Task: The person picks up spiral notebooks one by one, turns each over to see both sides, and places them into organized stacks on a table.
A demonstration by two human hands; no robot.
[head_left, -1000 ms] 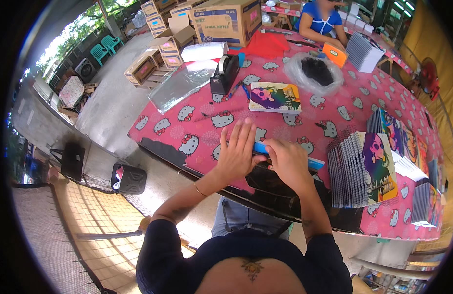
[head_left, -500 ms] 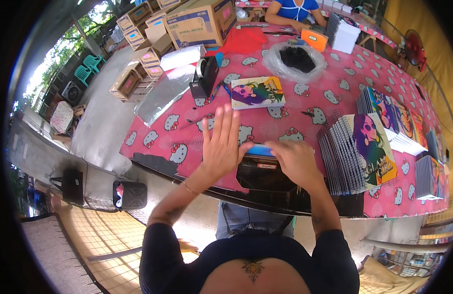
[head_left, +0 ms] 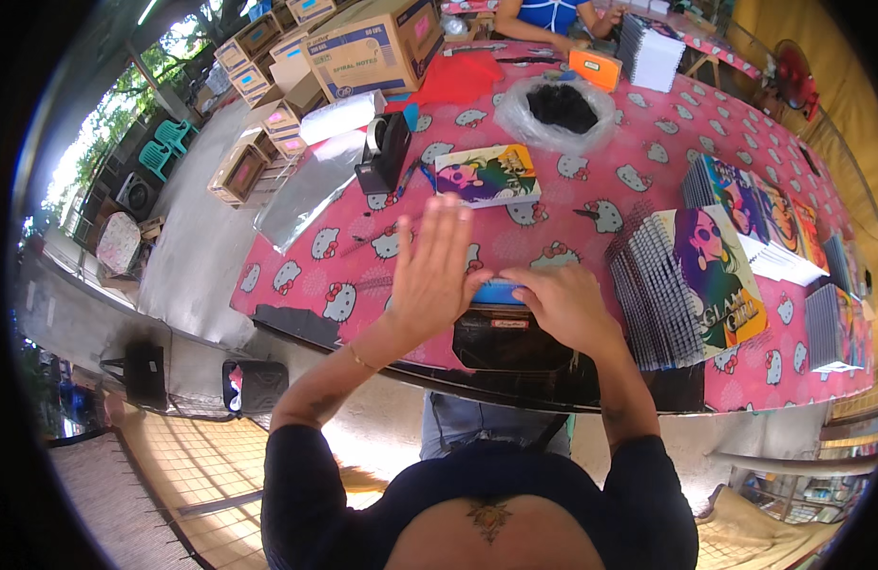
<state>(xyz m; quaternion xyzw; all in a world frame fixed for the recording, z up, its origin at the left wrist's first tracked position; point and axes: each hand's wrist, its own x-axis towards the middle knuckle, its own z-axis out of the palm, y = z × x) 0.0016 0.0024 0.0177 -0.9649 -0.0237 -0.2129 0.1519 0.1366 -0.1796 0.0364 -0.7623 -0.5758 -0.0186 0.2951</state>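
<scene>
At the near edge of the table, a blue strip (head_left: pixel 496 293) lies along the far side of a black case-like object (head_left: pixel 505 342) with a small label. My left hand (head_left: pixel 431 275) has its fingers stretched out and pointing away, with the thumb tip at the strip's left end. My right hand (head_left: pixel 567 302) is bent over the strip's right end, thumb and fingers closed on it. What lies beneath those fingers is hidden. Beyond my left fingertips is a spiral notebook (head_left: pixel 486 176) with a colourful illustrated cover.
Stacked spiral notebooks (head_left: pixel 691 285) stand right of my right hand, with more notebooks (head_left: pixel 757 209) behind. A black tape dispenser (head_left: pixel 384 157), clear plastic sheet (head_left: pixel 311 195) and plastic bag with black contents (head_left: pixel 561 109) lie farther off. Cardboard boxes (head_left: pixel 368 57) stand far left; a person (head_left: pixel 553 19) sits opposite.
The view has shifted slightly. My right forefinger reaches farther left over the blue strip, close to my left thumb. My left hand stays stretched out in nearly the same place.
</scene>
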